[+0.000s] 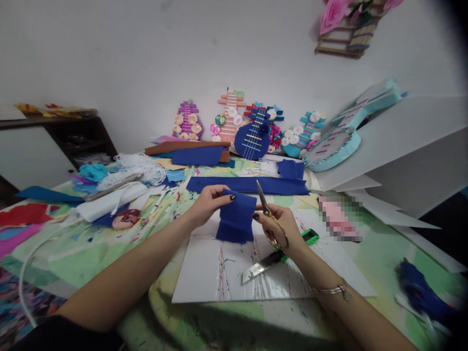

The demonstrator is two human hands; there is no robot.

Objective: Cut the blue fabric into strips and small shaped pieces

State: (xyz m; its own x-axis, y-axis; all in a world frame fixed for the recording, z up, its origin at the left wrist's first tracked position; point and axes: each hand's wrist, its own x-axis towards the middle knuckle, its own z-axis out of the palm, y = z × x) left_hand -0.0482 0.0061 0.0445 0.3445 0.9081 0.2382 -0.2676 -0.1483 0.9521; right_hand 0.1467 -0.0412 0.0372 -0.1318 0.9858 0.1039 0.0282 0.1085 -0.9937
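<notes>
A small rectangle of dark blue fabric (237, 219) hangs from my left hand (210, 204), pinched at its top left edge between thumb and fingers. My right hand (280, 226) is closed round gold-handled scissors (269, 217), whose blades point up and away. The right fingertips also come up to the fabric's right edge; whether they grip it I cannot tell. Beneath both hands lies a white board (204, 278), scored with reddish cut lines. A utility knife (263, 265) with a green and black handle rests on it, blade towards the left.
A long blue fabric strip (248, 185) lies behind the board. Decorated lute-shaped pieces (252, 139) lean along the wall. White cord (133, 168) and a power bank-like slab (113, 187) sit to the left. White sheets (395, 195) stand at right.
</notes>
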